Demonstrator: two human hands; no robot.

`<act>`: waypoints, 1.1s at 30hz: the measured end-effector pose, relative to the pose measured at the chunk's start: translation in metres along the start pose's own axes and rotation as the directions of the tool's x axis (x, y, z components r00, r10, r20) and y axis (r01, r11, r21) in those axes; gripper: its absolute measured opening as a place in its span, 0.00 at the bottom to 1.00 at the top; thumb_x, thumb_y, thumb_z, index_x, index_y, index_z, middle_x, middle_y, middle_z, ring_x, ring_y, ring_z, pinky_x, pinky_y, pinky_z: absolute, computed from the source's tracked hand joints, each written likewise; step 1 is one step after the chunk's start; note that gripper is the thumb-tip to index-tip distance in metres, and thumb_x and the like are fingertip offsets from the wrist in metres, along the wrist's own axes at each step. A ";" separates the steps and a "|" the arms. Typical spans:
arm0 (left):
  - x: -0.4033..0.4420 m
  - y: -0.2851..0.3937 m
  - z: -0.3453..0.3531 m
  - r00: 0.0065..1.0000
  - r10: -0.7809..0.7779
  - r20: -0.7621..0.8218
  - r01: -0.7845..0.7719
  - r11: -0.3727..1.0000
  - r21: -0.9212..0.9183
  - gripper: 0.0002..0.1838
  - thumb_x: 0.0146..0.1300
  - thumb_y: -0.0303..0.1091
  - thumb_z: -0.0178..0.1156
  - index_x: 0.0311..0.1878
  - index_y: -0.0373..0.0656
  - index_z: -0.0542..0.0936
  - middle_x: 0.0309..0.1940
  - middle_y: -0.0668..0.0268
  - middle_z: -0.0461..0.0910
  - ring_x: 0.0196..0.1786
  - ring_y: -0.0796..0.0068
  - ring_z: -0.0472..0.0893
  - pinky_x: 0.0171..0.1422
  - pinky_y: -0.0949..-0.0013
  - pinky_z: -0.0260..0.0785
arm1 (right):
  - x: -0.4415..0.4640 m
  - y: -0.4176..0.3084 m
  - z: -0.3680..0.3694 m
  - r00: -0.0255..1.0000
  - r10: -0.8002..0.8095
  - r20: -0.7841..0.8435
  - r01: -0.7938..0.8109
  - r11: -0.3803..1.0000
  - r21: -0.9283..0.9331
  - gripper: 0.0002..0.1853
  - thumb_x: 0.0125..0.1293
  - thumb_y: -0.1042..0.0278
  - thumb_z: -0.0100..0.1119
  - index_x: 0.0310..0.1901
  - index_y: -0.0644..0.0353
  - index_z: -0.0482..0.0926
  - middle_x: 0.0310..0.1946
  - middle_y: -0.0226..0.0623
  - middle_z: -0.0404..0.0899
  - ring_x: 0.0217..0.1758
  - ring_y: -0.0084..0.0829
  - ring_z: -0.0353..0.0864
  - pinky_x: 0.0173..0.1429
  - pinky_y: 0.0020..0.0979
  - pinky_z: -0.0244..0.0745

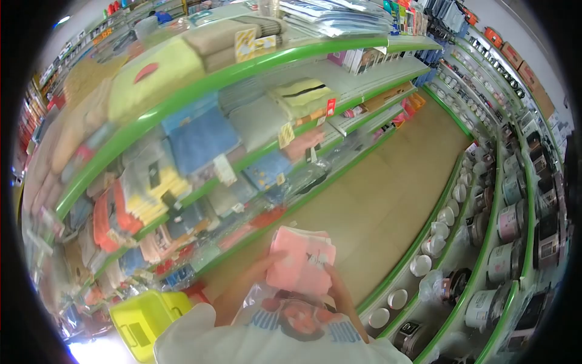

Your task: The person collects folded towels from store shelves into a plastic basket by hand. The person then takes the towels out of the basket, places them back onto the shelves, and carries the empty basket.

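Observation:
A small stack of folded pink towels point(300, 258) is held in front of my chest, with dark script lettering on the top one. My left hand point(265, 265) grips the stack at its left edge, fingers partly hidden by the cloth. On the opposite edge, my right hand point(331, 280) closes around the lower right side. Clear plastic point(257, 294) shows just below the stack, against my white printed shirt.
Green-edged shelves on the left carry folded towels, including a blue towel point(203, 142) and a yellow-green towel point(303, 96). A yellow basket point(145, 318) stands at lower left. Pots point(509, 221) and white bowls point(421, 265) line the right shelves. The aisle floor point(388, 182) runs between.

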State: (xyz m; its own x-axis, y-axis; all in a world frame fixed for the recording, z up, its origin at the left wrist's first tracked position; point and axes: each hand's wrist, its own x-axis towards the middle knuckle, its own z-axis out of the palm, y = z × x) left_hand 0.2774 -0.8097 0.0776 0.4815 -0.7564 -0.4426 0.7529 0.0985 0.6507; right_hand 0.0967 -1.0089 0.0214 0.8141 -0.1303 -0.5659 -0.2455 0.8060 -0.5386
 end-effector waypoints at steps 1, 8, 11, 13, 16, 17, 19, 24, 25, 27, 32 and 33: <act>0.029 0.002 -0.007 1.000 0.001 -0.002 -0.001 0.999 0.036 0.28 0.63 0.34 0.63 0.63 0.37 0.68 0.53 0.56 0.78 0.52 0.67 0.81 0.54 0.64 0.77 | 0.014 -0.021 0.002 1.000 0.007 -0.013 -0.007 1.000 0.009 0.31 0.66 0.53 0.57 0.64 0.63 0.64 0.54 0.42 0.76 0.55 0.35 0.79 0.54 0.37 0.78; 0.164 0.108 0.049 0.998 -0.016 0.068 -0.004 0.959 0.284 0.43 0.57 0.36 0.69 0.69 0.34 0.54 0.61 0.53 0.70 0.60 0.65 0.74 0.61 0.62 0.72 | 0.096 -0.164 0.001 0.984 -0.176 -0.025 0.166 0.962 -0.217 0.30 0.65 0.65 0.59 0.66 0.64 0.61 0.57 0.40 0.73 0.57 0.32 0.76 0.59 0.34 0.74; 0.217 0.130 0.058 0.994 0.018 0.111 -0.070 0.872 0.484 0.50 0.56 0.38 0.70 0.72 0.34 0.47 0.65 0.52 0.65 0.65 0.65 0.69 0.67 0.62 0.66 | 0.111 -0.229 0.024 0.963 -0.268 0.009 0.263 0.937 -0.228 0.32 0.64 0.68 0.59 0.67 0.65 0.60 0.58 0.41 0.73 0.58 0.32 0.75 0.59 0.33 0.73; 0.241 0.148 0.076 0.993 0.027 0.116 -0.090 0.813 0.575 0.52 0.56 0.40 0.71 0.73 0.34 0.45 0.66 0.53 0.64 0.67 0.65 0.67 0.70 0.62 0.62 | 0.124 -0.265 0.020 0.960 -0.279 0.010 0.273 0.928 -0.254 0.32 0.64 0.69 0.58 0.68 0.65 0.59 0.58 0.41 0.72 0.58 0.33 0.75 0.60 0.34 0.72; 0.271 0.172 0.109 0.992 0.081 0.101 -0.126 0.774 0.620 0.53 0.55 0.43 0.71 0.73 0.34 0.45 0.66 0.54 0.64 0.68 0.65 0.66 0.72 0.62 0.59 | 0.153 -0.317 0.008 0.951 -0.309 0.006 0.297 0.907 -0.299 0.32 0.63 0.70 0.58 0.68 0.66 0.59 0.58 0.42 0.72 0.58 0.33 0.75 0.60 0.34 0.72; 0.289 0.168 0.111 0.983 0.153 0.098 -0.180 0.742 0.645 0.53 0.55 0.43 0.71 0.73 0.35 0.45 0.66 0.54 0.64 0.68 0.65 0.66 0.71 0.62 0.60 | 0.168 -0.337 -0.003 0.944 -0.329 0.004 0.312 0.892 -0.328 0.32 0.62 0.70 0.59 0.67 0.66 0.60 0.58 0.42 0.72 0.58 0.33 0.75 0.60 0.34 0.72; 0.312 0.179 0.135 0.950 0.302 0.084 -0.277 0.682 0.676 0.53 0.55 0.43 0.70 0.73 0.35 0.46 0.65 0.53 0.64 0.67 0.65 0.67 0.70 0.63 0.61 | 0.204 -0.377 -0.024 0.933 -0.359 0.013 0.338 0.864 -0.373 0.33 0.61 0.70 0.59 0.67 0.66 0.61 0.58 0.43 0.73 0.58 0.33 0.75 0.60 0.34 0.72; 0.367 0.287 0.248 0.834 0.542 -0.098 -0.280 0.571 0.772 0.47 0.60 0.44 0.66 0.72 0.33 0.48 0.59 0.49 0.70 0.59 0.62 0.74 0.64 0.60 0.67 | 0.293 -0.535 0.012 0.877 -0.392 0.279 0.469 0.824 -0.317 0.32 0.59 0.68 0.59 0.65 0.66 0.64 0.55 0.43 0.76 0.55 0.33 0.78 0.57 0.34 0.75; 0.390 0.299 0.253 0.797 0.590 -0.132 -0.349 0.627 0.696 0.46 0.61 0.43 0.66 0.71 0.34 0.49 0.58 0.49 0.70 0.58 0.63 0.74 0.63 0.60 0.68 | 0.308 -0.566 0.035 0.859 -0.406 0.312 0.490 0.827 -0.276 0.31 0.60 0.68 0.59 0.64 0.66 0.65 0.55 0.42 0.76 0.54 0.32 0.79 0.57 0.33 0.76; 0.423 0.316 0.254 0.678 0.714 -0.177 -0.465 0.603 0.649 0.43 0.62 0.42 0.64 0.70 0.34 0.50 0.55 0.50 0.72 0.53 0.65 0.76 0.57 0.62 0.70 | 0.343 -0.615 0.072 0.850 -0.365 0.381 0.474 0.844 -0.250 0.30 0.60 0.67 0.60 0.64 0.66 0.65 0.53 0.43 0.77 0.53 0.31 0.79 0.55 0.32 0.76; 0.439 0.317 0.238 0.372 0.921 -0.113 0.100 0.081 0.992 0.31 0.59 0.42 0.65 0.63 0.39 0.67 0.55 0.54 0.73 0.56 0.58 0.74 0.58 0.57 0.66 | 0.449 -0.672 0.107 0.915 -0.048 0.401 0.316 0.706 -0.634 0.30 0.61 0.63 0.62 0.62 0.67 0.68 0.50 0.41 0.79 0.48 0.29 0.81 0.49 0.31 0.78; 0.428 0.313 0.238 0.379 0.924 -0.057 0.322 -0.074 0.944 0.30 0.58 0.42 0.66 0.61 0.41 0.71 0.56 0.55 0.73 0.58 0.56 0.72 0.60 0.55 0.63 | 0.469 -0.670 0.107 0.908 -0.020 0.418 0.331 0.644 -0.689 0.29 0.61 0.62 0.63 0.61 0.67 0.69 0.49 0.41 0.79 0.47 0.28 0.81 0.48 0.30 0.78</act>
State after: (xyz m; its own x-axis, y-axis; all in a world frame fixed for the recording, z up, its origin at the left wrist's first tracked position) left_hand 0.6118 -1.2568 0.2387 0.9033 -0.1588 0.3985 -0.3243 -0.8610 0.3919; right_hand 0.6988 -1.5486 0.1838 0.9642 0.1068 -0.2427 -0.2515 0.0780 -0.9647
